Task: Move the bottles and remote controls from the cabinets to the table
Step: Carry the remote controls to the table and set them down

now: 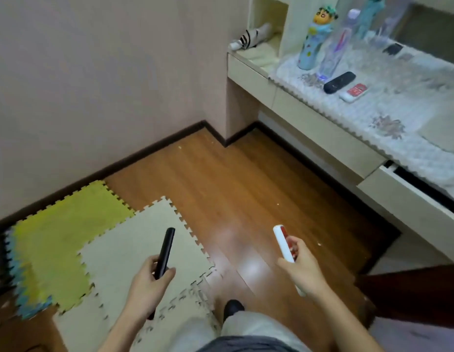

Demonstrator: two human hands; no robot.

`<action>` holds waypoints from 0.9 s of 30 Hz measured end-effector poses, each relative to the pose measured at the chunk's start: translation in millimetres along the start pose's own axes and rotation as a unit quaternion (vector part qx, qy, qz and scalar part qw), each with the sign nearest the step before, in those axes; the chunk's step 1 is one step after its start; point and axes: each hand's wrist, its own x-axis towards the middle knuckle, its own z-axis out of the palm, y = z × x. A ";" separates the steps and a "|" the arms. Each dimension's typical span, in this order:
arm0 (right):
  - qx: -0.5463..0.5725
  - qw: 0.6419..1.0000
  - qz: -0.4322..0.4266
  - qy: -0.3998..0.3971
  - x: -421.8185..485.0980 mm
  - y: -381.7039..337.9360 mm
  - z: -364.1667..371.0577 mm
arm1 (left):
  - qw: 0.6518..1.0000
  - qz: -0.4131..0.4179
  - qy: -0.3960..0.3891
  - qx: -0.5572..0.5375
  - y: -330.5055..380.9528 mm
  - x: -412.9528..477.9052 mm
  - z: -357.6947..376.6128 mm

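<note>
Wood flooring (246, 179) and foam puzzle mats (111, 240) fill a pink-walled corner where a person stands with a remote in each hand. The left hand (147, 279) has its grip clamped on a black remote (167, 246) held over the mats; the right hand (303, 271) has its grip clamped on a white remote with a red face (283, 243) above the bare floor. On the cloth-covered bench (309, 115) to the right lie a second black remote (339, 82) and a second white-and-red remote (353, 92), just beside a clear bottle (334, 54) and a cartoon-figure bottle (312, 41).
</note>
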 end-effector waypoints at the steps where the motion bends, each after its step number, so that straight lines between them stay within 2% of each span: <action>1: 0.005 1.000 0.015 0.006 4.6 5.9 -6.1 | 1.000 0.006 -0.017 0.011 11.1 9.6 9.5; 8: 0.070 0.988 0.119 0.065 43.2 29.6 -33.8 | 0.983 0.082 -0.145 0.078 87.7 69.9 69.6; 13: 0.123 0.969 0.176 0.125 91.2 28.9 -49.0 | 0.971 0.089 -0.197 0.105 137.7 133.9 102.0; 18: 0.161 0.948 0.208 0.180 164.2 4.2 -67.8 | 0.949 0.135 -0.241 0.153 211.2 223.0 128.0; 22: 0.158 0.945 0.200 0.205 215.1 -32.1 -89.9 | 0.934 0.165 -0.249 0.195 279.5 286.6 140.6; 27: 0.172 0.934 0.196 0.243 245.9 -48.0 -125.3 | 0.912 0.203 -0.268 0.235 351.1 326.6 175.4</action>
